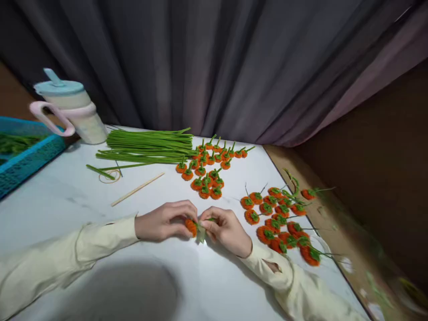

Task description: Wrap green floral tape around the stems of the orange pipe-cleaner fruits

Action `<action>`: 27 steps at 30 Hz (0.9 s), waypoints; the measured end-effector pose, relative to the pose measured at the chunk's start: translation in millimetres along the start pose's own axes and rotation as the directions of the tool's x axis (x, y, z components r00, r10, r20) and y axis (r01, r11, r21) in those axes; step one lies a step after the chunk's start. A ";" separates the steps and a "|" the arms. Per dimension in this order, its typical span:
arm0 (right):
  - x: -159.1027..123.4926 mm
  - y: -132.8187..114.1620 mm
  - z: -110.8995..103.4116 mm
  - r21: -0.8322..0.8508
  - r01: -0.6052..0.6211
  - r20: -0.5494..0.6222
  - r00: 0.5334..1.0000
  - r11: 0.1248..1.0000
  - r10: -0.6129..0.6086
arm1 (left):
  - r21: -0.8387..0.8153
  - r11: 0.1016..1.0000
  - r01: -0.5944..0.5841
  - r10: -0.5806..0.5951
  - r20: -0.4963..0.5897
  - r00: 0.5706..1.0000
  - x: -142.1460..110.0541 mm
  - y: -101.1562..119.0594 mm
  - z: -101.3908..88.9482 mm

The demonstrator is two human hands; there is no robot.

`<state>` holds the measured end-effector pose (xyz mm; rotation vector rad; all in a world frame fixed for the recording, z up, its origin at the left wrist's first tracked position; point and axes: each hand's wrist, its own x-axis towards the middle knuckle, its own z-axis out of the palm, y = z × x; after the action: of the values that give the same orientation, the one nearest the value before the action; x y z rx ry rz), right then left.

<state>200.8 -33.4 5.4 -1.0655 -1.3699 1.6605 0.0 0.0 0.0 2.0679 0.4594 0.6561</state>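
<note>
Dark pleated curtain (187, 67) backs a white tabletop (83, 205). Both hands work near table centre, fingertips almost meeting. Left hand (165, 221) pinches an orange fuzzy piece (191, 227), thumb below, fingers above, only a small gap taken up by the piece. Right hand (227, 229) has thumb and index closed on a translucent strip (201, 235), which hangs down between the hands; a bit of green stem (211, 219) shows at those fingers, firmness of grip there can't be told. Key relation: orange piece sits directly left of the right fingertips, seen roughly edge-on, stem side apparently facing right, so its axis looks to run crosswise, hand to hand. Left is the nearer hand, already in contact. Beyond: green stem bundle (147, 146), wooden stick (137, 189), upright-stemmed orange pieces (207, 174). Wire-stemmed orange pieces (277, 214) crowd the right side up to the table edge, close past the right wrist. Open room is front and left, over bare tabletop.
</note>
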 end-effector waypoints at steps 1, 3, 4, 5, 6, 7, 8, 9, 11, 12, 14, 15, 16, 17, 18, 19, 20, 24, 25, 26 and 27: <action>0.6 -1.0 -0.7 0.013 -0.018 0.018 1.000 1.000 0.018 | 0.011 1.000 -0.015 0.015 0.014 1.000 -0.6 1.3 0.7; 1.6 -2.8 -1.9 0.028 -0.044 0.052 0.998 0.999 0.042 | 0.033 0.998 -0.044 0.043 0.028 0.999 -1.7 3.6 2.0; 1.9 -3.5 -2.3 0.029 -0.052 0.069 0.996 0.998 0.050 | 0.044 0.997 -0.058 0.057 0.028 0.998 -2.3 4.5 2.8; 2.1 -4.1 -2.5 0.027 -0.058 0.086 0.995 0.998 0.056 | 0.060 0.995 -0.074 0.073 0.023 0.997 -2.8 5.1 3.5; 2.1 -4.6 -2.5 0.018 -0.058 0.102 0.993 0.998 0.056 | 0.073 0.994 -0.088 0.087 0.012 0.996 -3.1 5.6 4.3; 2.0 -5.1 -2.5 0.008 -0.053 0.114 0.992 0.999 0.051 | 0.079 0.992 -0.100 0.101 -0.003 0.995 -3.4 6.0 5.1; 1.8 -5.4 -2.3 -0.002 -0.044 0.124 0.991 0.999 0.044 | 0.082 0.991 -0.110 0.112 -0.023 0.993 -3.5 6.4 5.9; 1.6 -5.7 -2.2 -0.008 -0.032 0.129 0.991 0.999 0.033 | 0.080 0.990 -0.115 0.119 -0.047 0.992 -3.6 6.7 6.7; 1.3 -6.0 -2.3 -0.005 -0.006 0.133 0.991 1.000 0.006 | 0.072 0.991 -0.112 0.118 -0.097 0.988 -3.6 7.8 8.0; 1.1 -6.1 -2.5 0.005 0.004 0.139 0.990 1.000 -0.005 | 0.066 0.993 -0.102 0.109 -0.121 0.987 -3.7 8.5 8.5; 1.0 -6.1 -3.1 0.027 0.017 0.157 0.987 0.999 -0.021 | 0.052 0.996 -0.078 0.086 -0.158 0.984 -4.1 9.9 9.1; 1.1 -6.0 -3.4 0.038 0.022 0.166 0.986 0.999 -0.028 | 0.044 0.997 -0.067 0.074 -0.170 0.983 -4.3 10.6 9.3; 1.1 -5.9 -3.6 0.047 0.024 0.174 0.984 0.999 -0.032 | 0.037 0.998 -0.059 0.064 -0.178 0.982 -4.6 11.2 9.5; 1.2 -5.8 -3.7 0.054 0.027 0.178 0.983 0.998 -0.036 | 0.029 0.998 -0.052 0.057 -0.183 0.981 -4.8 11.8 9.7; 1.3 -5.7 -3.6 0.059 0.029 0.178 0.983 0.998 -0.039 | 0.022 0.999 -0.047 0.050 -0.187 0.981 -4.9 12.2 9.9; 1.4 -5.6 -3.5 0.062 0.029 0.175 0.984 0.998 -0.040 | 0.016 0.999 -0.043 0.045 -0.188 0.981 -5.0 12.6 10.1; 1.4 -5.5 -3.2 0.063 0.028 0.171 0.984 0.998 -0.039 | 0.010 0.999 -0.039 0.041 -0.190 0.981 -5.0 13.0 10.3; 0.9 -4.8 -2.2 0.059 0.031 0.154 0.987 0.998 -0.039 | -0.024 1.000 0.004 -0.009 -0.193 0.981 -4.9 14.2 11.4; 0.6 -4.3 -2.2 0.057 0.038 0.151 0.988 0.998 -0.046 | -0.045 0.999 0.027 -0.035 -0.191 0.981 -4.8 14.4 11.6; 0.1 -3.8 -2.2 0.052 0.050 0.146 0.988 0.997 -0.057 | -0.076 0.996 0.055 -0.069 -0.187 0.980 -4.6 14.7 11.7; -0.4 -3.1 -2.4 0.043 0.066 0.138 0.988 0.997 -0.071 | -0.118 0.989 0.088 -0.108 -0.180 0.978 -4.3 14.9 11.6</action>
<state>203.2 -32.3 8.3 -0.8852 -1.4410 1.7302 4.8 -17.8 6.0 1.8767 0.6154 0.8015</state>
